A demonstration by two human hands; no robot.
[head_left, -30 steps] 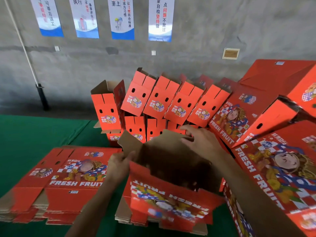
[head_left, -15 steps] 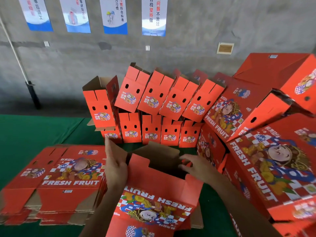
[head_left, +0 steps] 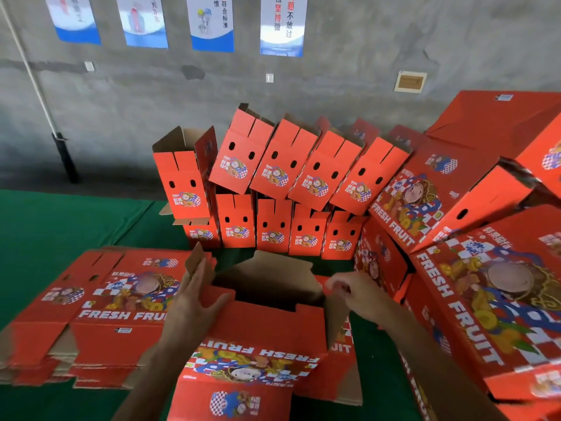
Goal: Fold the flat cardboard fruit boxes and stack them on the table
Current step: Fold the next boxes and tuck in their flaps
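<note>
A half-folded red "FRESH FRUIT" box [head_left: 261,326] stands open in front of me, its brown inside showing. My left hand [head_left: 194,302] lies with straight fingers against the box's raised left end flap, thumb spread onto the near wall. My right hand [head_left: 355,296] is blurred; its fingers curl at the right end flap. A stack of flat boxes [head_left: 100,305] lies to the left. Folded boxes [head_left: 273,232] stand in two rows at the back, the upper row leaning.
Large folded boxes [head_left: 485,299] are piled on the right, close to my right forearm. More flat cardboard [head_left: 343,387] lies under the open box. The green table cover [head_left: 60,226] shows at the left. A concrete wall and a dark pole [head_left: 65,156] stand behind.
The box has swung upright and nearer to me, with its printed side facing me. My left hand slid up the left flap. My right hand came down from the far wall to the right flap.
</note>
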